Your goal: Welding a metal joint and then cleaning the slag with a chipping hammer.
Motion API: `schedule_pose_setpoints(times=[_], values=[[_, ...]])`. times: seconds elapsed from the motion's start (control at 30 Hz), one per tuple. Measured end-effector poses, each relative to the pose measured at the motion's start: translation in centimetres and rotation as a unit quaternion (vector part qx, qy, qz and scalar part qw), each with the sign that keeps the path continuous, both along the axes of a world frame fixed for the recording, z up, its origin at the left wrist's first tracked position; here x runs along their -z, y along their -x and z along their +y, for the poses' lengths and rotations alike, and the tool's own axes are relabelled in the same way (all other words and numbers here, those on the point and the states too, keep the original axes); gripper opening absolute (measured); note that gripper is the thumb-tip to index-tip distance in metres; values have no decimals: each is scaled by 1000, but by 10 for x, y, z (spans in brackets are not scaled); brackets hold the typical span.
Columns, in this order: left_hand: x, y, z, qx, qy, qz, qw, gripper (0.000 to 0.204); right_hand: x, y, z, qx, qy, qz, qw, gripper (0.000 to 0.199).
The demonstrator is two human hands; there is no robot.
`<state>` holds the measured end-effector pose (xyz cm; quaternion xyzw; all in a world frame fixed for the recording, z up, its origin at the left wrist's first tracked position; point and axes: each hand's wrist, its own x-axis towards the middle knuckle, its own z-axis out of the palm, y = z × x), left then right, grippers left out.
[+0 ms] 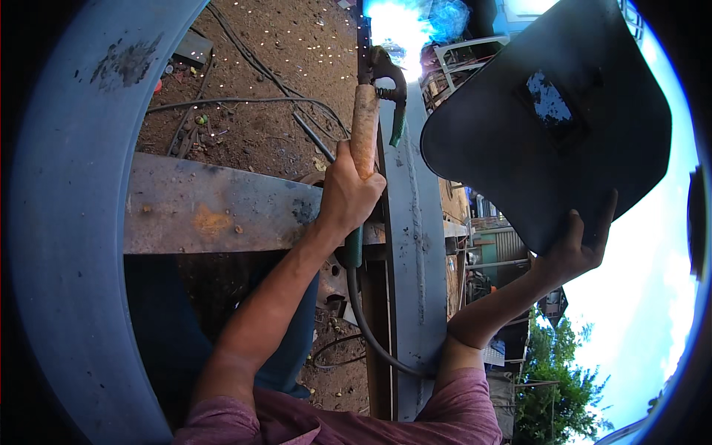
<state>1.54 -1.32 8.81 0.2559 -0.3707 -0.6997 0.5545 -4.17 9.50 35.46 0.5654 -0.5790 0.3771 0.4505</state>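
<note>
One electrode holder (365,130) in left hand (347,194) points straight up-frame

An outdoor welding yard; bare dirt ground (259,52) strewn with cables (245,100) and scrap; steel beams (408,222) and a rusty plate (215,208) being joined; a bright arc (393,26) throws sparks; a dark welding shield (549,119) is raised; sheds (497,245), trees (556,371) and open sky lie beyond.

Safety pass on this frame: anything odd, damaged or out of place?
Yes. Both hands are bare beside a live arc: the left hand grips the worn electrode holder, the right hand holds up the dark welding shield. Sparks fall on cables strewn over the dirt.
</note>
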Motion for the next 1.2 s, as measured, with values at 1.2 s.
schedule_pose_setpoints(times=[1.2], values=[[9,-17,1,2,-137,266,954,33,-58,122,43,152,1,139,979,23]])
